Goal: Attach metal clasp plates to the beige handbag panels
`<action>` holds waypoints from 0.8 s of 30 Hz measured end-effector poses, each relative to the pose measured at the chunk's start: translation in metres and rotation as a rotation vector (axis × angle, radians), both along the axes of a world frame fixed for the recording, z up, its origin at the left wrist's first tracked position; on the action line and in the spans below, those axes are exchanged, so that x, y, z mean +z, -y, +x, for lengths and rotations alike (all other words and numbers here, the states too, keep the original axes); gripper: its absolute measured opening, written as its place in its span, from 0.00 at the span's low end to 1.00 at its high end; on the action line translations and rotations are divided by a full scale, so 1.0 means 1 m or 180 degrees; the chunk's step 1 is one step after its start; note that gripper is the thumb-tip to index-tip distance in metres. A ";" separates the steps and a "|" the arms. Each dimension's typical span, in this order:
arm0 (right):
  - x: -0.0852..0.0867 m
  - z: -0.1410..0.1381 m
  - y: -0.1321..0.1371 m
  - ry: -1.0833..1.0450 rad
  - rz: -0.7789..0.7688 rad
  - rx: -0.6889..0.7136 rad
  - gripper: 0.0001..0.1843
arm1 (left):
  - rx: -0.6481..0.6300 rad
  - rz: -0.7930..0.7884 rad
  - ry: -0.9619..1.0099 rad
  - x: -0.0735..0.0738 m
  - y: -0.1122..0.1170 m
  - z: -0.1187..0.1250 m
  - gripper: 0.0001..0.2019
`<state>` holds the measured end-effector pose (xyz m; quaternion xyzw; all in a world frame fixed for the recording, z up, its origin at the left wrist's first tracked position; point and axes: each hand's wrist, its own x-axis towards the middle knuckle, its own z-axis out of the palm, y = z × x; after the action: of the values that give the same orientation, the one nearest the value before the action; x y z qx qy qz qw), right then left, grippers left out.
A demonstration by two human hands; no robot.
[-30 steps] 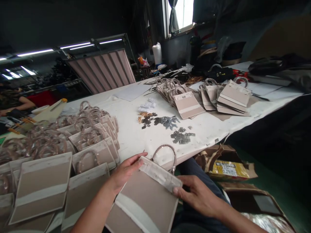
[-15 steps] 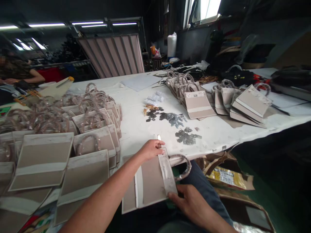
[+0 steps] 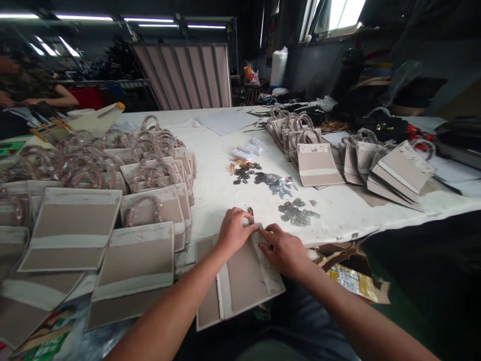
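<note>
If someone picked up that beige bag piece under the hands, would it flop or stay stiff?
Probably stiff: the beige bag panel under the left hand and right hand lies flat with straight edges. The similar bags nearby hold their shape in piles, so it likely won't flop. It looks thin, so probably light.

1. From the near edge of the bench (image 3: 338,235), a hand could pass up the strip of white bench top between the handled bag stacks (image 3: 71,230) and the metal clips (image 3: 280,183).
2. Those clips, scattered just ahead of the right hand (image 3: 283,250), lie in its way toward the far bags (image 3: 319,165).
3. The stacks crowd the left hand (image 3: 235,231) on its left side, just beside the beige panel (image 3: 240,286) under both hands.
</note>
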<state>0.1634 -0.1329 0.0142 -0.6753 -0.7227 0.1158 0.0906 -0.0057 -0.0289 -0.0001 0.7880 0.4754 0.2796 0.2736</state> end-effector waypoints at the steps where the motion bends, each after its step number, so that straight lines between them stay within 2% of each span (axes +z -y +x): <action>1: -0.001 -0.001 0.000 0.0052 -0.0014 -0.0002 0.23 | -0.0064 0.0151 -0.0026 0.000 0.008 -0.004 0.04; 3: -0.001 -0.001 0.001 0.0118 -0.0049 0.0010 0.22 | -0.0304 0.0546 -0.0129 -0.004 0.026 -0.014 0.03; 6: -0.002 -0.001 0.002 0.0183 -0.0123 0.0074 0.24 | -0.0605 0.1073 -0.0261 -0.018 0.052 -0.030 0.16; 9: -0.003 -0.001 0.001 0.0190 -0.0169 0.0101 0.25 | -0.0583 0.1113 -0.0246 -0.031 0.065 -0.041 0.24; 12: -0.001 -0.002 -0.001 0.0193 -0.0186 0.0067 0.25 | -0.0537 0.1039 -0.0219 -0.037 0.062 -0.043 0.26; 18: 0.005 -0.001 -0.009 0.0233 -0.0275 0.0159 0.25 | -0.0674 0.0957 -0.0374 -0.035 0.049 -0.042 0.25; 24: 0.000 0.000 -0.013 0.0309 -0.0199 0.0176 0.26 | -0.0727 0.1007 -0.0629 -0.036 0.046 -0.046 0.25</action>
<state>0.1632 -0.1201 0.0139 -0.6624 -0.7407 0.1078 0.0310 -0.0513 -0.0752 -0.0358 0.8934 0.3577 0.2393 0.1286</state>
